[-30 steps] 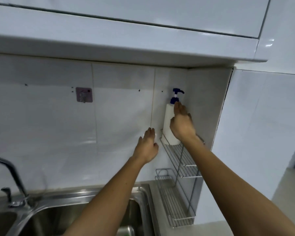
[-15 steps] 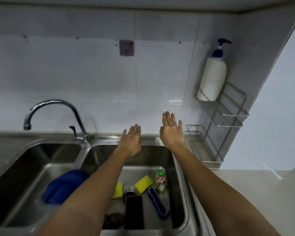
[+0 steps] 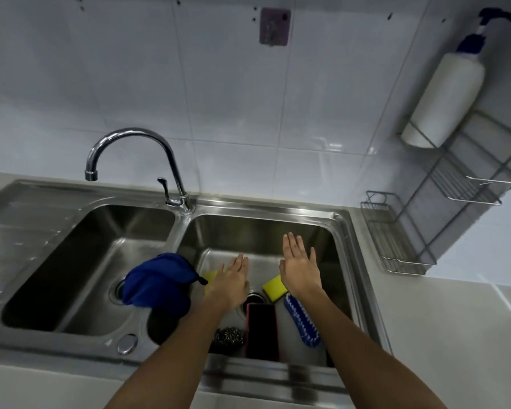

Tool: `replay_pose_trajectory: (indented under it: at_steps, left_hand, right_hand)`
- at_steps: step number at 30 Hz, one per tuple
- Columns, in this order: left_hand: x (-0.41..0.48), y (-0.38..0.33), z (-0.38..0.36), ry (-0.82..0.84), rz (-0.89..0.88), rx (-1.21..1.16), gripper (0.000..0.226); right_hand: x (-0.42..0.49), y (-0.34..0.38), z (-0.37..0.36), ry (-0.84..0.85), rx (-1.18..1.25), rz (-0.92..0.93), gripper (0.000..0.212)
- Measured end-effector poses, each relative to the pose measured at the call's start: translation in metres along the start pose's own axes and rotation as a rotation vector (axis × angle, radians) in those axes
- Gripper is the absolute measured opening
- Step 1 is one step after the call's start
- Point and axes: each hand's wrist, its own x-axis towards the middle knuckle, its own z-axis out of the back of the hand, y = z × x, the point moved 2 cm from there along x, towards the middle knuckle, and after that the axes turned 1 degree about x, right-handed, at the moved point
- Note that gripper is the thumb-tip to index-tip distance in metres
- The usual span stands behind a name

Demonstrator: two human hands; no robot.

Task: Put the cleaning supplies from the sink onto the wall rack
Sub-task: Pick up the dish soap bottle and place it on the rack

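A white pump bottle [image 3: 446,95] with a blue top stands on the upper shelf of the wire wall rack [image 3: 466,184] at the right. In the right basin of the steel sink [image 3: 345,228] lie two yellow sponges [image 3: 275,287], a blue brush [image 3: 303,323], a dark red block [image 3: 261,330] and a steel scourer [image 3: 229,338]. A blue cloth [image 3: 157,280] hangs over the divider. My left hand [image 3: 230,283] and my right hand [image 3: 300,267] hover flat and open above the right basin, holding nothing.
A curved chrome tap [image 3: 136,152] rises behind the divider. The left basin [image 3: 80,261] holds only a drain. A purple wall hook [image 3: 275,26] sticks to the white tiles. Pale countertop [image 3: 455,335] runs to the right of the sink.
My right hand let go of the pump bottle on the rack. Both hands came down from the wall to just above the right basin, and the view tilted down onto the sink.
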Motion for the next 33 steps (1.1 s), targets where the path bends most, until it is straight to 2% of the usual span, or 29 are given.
replay_pose_trajectory:
  at_steps: [10,15,18,26,30,33]
  left_hand:
    - [0.024,-0.029,-0.049,0.063,-0.081,-0.088,0.066]
    - [0.056,-0.057,-0.078,0.164,-0.163,-0.043,0.068]
    - [0.079,-0.076,-0.093,0.202,-0.183,-0.098,0.067]
    - [0.121,-0.109,-0.116,0.236,-0.168,-0.246,0.074]
    - [0.125,-0.112,-0.120,0.223,-0.154,-0.321,0.074]
    - [0.122,-0.111,-0.119,0.209,-0.164,-0.392,0.077]
  right_hand:
    - [0.000,-0.031,-0.035,0.089,0.006,-0.116,0.059]
    - [0.017,-0.061,-0.041,0.156,0.006,-0.165,0.062]
    - [0.025,-0.077,-0.050,0.183,0.023,-0.172,0.066]
    - [0.039,-0.107,-0.076,0.195,0.104,-0.172,0.057]
    - [0.051,-0.115,-0.080,0.189,0.164,-0.155,0.042]
    - [0.053,-0.117,-0.071,0.175,0.191,-0.143,0.043]
